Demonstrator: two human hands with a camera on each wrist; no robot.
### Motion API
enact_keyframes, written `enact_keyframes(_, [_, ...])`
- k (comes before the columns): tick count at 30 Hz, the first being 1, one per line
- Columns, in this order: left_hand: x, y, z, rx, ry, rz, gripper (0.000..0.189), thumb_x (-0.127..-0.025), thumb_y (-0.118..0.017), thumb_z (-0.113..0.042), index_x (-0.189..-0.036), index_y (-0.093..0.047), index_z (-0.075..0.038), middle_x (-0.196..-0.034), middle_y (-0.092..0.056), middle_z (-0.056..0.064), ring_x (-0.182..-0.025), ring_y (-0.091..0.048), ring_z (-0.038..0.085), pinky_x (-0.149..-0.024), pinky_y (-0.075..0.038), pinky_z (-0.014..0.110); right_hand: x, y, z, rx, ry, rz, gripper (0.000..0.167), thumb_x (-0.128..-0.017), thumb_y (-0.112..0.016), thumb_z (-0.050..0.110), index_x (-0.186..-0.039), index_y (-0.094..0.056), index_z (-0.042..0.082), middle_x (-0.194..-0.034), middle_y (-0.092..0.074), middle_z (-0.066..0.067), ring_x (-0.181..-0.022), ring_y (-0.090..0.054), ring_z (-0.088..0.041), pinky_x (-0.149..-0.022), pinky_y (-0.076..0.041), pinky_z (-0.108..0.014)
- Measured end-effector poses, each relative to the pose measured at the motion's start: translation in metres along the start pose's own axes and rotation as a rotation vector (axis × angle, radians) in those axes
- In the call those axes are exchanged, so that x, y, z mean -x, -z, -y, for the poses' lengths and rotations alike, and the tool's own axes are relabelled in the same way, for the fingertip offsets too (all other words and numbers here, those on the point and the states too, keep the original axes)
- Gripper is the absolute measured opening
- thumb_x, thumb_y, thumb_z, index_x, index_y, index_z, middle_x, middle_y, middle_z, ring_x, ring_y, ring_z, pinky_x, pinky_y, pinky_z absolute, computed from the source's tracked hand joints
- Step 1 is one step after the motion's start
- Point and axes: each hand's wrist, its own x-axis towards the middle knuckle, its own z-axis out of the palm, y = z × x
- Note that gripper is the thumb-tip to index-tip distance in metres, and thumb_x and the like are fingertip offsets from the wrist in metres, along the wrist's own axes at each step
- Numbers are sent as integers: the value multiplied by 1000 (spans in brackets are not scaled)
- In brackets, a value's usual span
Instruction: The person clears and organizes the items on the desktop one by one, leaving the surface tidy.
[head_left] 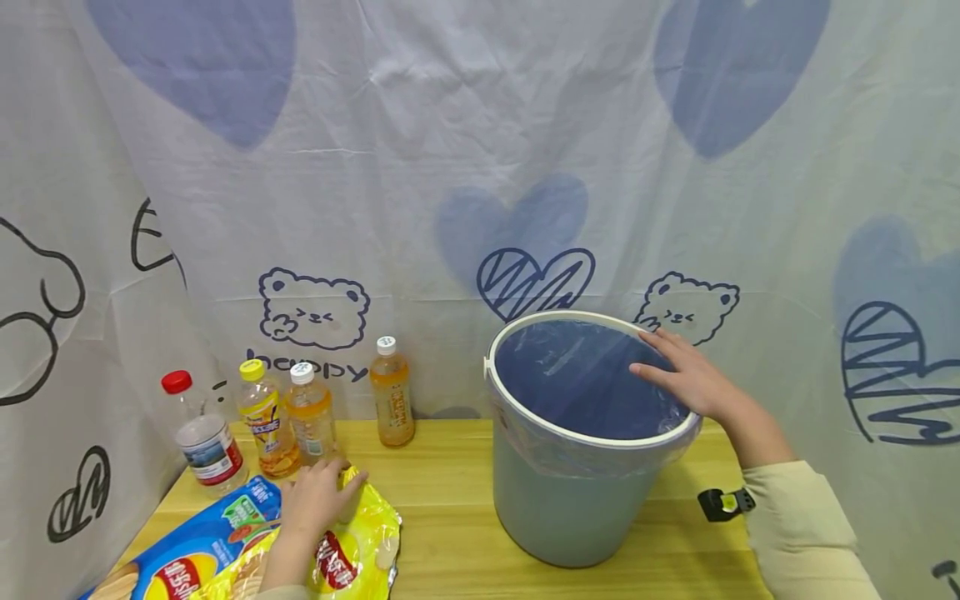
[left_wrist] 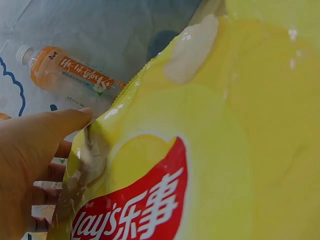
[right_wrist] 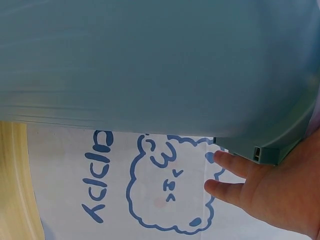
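Observation:
At the front left, my left hand (head_left: 313,502) grips the upper edge of a yellow Lay's chip bag (head_left: 369,533). In the left wrist view the thumb lies on the bag's front while the other fingers pass behind its edge. A blue Lay's chip bag (head_left: 206,542) lies just left of that hand. My right hand (head_left: 693,382) is at the right rim of a grey-blue trash bin (head_left: 570,508) lined with a clear plastic bag. Its thumb reaches over the bin's opening. The right wrist view shows straight fingers (right_wrist: 227,191) outside the bin wall, beside the handle bracket.
Several plastic bottles stand at the back left: a red-capped one (head_left: 210,450), a yellow-capped one (head_left: 268,425), a white-capped orange one (head_left: 311,417) and another white-capped bottle (head_left: 392,396). A printed curtain (head_left: 420,208) hangs behind the wooden table (head_left: 442,500). A small black device (head_left: 723,505) is by the right sleeve.

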Motion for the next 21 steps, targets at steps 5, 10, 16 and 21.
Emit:
enact_keyframes(5, [1, -1, -4, -17, -5, 14, 65, -91, -50, -64, -121, -65, -8, -129, -62, 21, -114, -57, 45, -92, -37, 71, 0, 0, -1, 1, -3, 1, 78, -96, -46, 55, -154, -24, 9, -159, -10, -30, -144, -10, -55, -106, -15, -76])
enact_keyframes(10, [3, 0, -9, -21, -32, -13, 48, -91, -59, -52, -112, -68, -10, -120, -67, 17, -108, -59, 41, -89, -40, 67, 0, 0, -1, 0, -7, 1, 78, -96, -46, 56, -154, -24, 9, -159, -10, -30, -144, -10, -55, -106, -15, -76])
enact_keyframes(16, [5, 2, -16, -20, -65, -52, 26, -89, -66, -42, -85, -65, -17, -97, -69, 7, -93, -60, 32, -80, -42, 57, 0, 0, 0, 3, -8, 4, 78, -96, -46, 56, -154, -24, 8, -159, -10, -30, -144, -11, -55, -106, -16, -76])
enact_keyframes(21, [6, 2, -18, -20, -66, -16, 25, -89, -66, -44, -85, -65, -19, -96, -68, 6, -94, -60, 31, -81, -42, 57, 0, 0, -1, 1, -11, 4, 78, -96, -46, 56, -154, -24, 8, -159, -11, -30, -144, -11, -55, -107, -16, -76])
